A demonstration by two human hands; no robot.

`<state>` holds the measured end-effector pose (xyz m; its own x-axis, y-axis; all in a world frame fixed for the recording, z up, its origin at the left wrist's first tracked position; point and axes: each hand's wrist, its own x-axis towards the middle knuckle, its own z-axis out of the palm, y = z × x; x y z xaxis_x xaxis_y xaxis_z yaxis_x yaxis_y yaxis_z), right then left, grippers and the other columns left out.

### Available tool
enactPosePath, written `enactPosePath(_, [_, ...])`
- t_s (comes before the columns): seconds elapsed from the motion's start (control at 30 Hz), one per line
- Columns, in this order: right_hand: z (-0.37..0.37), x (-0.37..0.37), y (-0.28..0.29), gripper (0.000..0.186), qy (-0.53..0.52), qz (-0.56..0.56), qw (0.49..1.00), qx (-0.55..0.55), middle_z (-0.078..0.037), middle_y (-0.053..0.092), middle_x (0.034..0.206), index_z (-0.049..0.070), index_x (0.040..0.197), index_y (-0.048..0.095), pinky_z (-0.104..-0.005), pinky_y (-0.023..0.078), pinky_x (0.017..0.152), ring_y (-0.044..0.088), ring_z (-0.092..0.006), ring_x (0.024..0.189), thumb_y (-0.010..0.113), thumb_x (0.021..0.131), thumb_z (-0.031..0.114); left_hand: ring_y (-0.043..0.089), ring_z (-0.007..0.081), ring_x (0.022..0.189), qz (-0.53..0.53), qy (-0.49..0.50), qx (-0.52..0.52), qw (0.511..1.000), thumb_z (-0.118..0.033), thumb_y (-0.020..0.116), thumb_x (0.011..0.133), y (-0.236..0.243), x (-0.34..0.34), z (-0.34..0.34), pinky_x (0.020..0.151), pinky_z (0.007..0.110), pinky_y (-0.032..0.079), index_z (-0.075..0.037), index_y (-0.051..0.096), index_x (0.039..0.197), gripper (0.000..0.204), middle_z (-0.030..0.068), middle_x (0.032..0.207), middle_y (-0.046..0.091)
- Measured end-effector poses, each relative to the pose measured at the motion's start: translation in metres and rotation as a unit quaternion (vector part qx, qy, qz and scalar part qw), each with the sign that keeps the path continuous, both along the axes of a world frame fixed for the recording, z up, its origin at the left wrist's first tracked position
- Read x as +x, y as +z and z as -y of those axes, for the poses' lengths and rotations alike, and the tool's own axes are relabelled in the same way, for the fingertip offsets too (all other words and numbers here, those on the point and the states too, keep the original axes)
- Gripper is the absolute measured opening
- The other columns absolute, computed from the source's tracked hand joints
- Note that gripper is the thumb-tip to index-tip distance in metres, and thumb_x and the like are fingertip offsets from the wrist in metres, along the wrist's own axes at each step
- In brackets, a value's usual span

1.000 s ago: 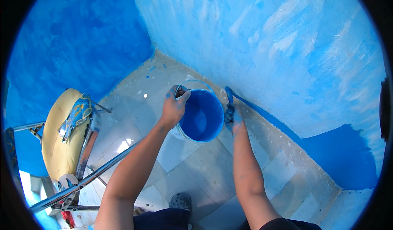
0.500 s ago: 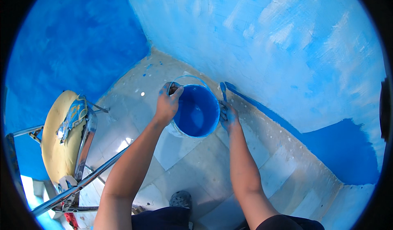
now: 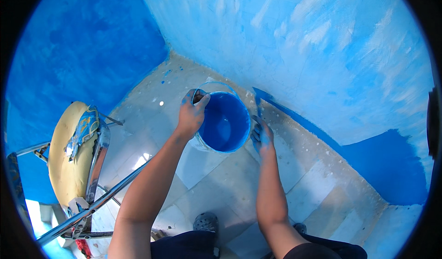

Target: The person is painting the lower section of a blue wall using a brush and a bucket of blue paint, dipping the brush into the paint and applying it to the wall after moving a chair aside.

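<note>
1. Streaked light-blue wall (image 3: 294, 51): stray brush contact could mark it.
2. Round, pale-sided paint bucket (image 3: 224, 151): between your hands; a slipping grip could spill its blue paint.
3. Your left hand (image 3: 192, 114): pinches the bucket's left rim.
4. Your right hand (image 3: 262, 137): loosely curled around the brush.
5. Slim blue-coated brush (image 3: 258, 104): overloaded, it could drip.
</note>
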<state>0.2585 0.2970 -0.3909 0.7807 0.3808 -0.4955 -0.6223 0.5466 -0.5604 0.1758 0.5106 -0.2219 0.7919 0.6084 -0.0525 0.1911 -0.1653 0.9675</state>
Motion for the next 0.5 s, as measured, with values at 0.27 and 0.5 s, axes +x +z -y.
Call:
enactPosePath(0.27, [0.01, 0.049, 0.004, 0.024, -0.014, 0.076, 0.986, -0.146, 0.003, 0.046, 0.073, 0.006, 0.103, 0.065, -0.0272, 0.038, 0.055, 0.046, -0.0099, 0.06, 0.068, 0.09, 0.025, 0.054, 0.0144, 0.08, 0.005, -0.016, 0.025, 1.0, -0.019, 0.065, 0.092, 0.0, 0.001, -0.002, 0.074, 0.03, 0.045, -0.001, 0.061, 0.096, 0.019, 0.0059, 0.087, 0.062])
enactPosePath(0.5, [0.114, -0.024, 0.002, 0.033, -0.178, 0.091, 0.966, -0.164, 0.004, 0.051, 0.068, 0.005, 0.103, 0.066, -0.0247, 0.04, 0.051, 0.049, -0.009, 0.057, 0.073, 0.086, 0.032, 0.055, 0.0149, 0.082, 0.014, -0.016, 0.017, 1.0, -0.021, 0.065, 0.093, -0.006, 0.001, -0.004, 0.076, 0.029, 0.045, -0.001, 0.061, 0.099, 0.021, 0.0064, 0.089, 0.062])
